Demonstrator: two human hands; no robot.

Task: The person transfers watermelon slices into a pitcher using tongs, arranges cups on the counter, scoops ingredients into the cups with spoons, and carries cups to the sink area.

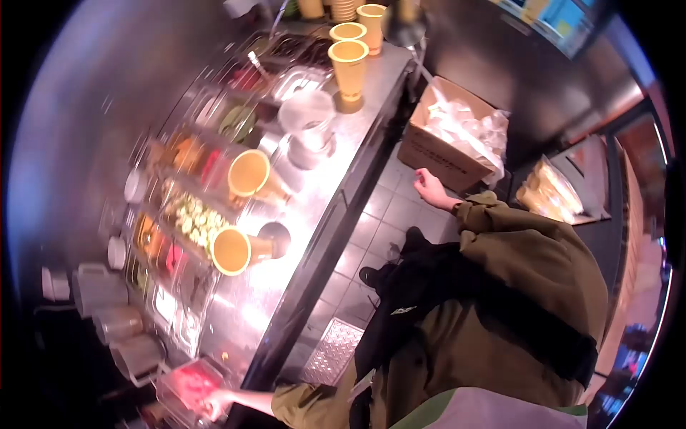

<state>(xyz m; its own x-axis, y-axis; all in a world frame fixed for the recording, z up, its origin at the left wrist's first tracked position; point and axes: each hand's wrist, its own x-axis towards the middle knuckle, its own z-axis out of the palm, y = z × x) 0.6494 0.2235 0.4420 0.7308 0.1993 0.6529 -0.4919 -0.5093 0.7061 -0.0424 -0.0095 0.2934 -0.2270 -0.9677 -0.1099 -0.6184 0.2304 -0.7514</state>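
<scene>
My left hand point(216, 404) is at the near edge of a clear container point(168, 379) with pinkish-red pieces inside, at the counter's lower end. Its fingers are closed at the rim; their tips are blurred against the pink contents. My right hand point(434, 189) hangs over the floor beside the counter, fingers curled, with nothing visible in them. On the counter stand two yellow cups, a nearer cup point(231, 250) and a farther cup point(249, 174). Beyond them is a stack of clear plastic cups point(307, 111).
Topping trays point(196, 222) with lids line the steel counter point(268, 286). More yellow cups point(349, 64) stand at its far end. An open cardboard box point(443, 161) with clear plastic is on the tiled floor point(382, 196). White pitchers point(118, 323) are at the left.
</scene>
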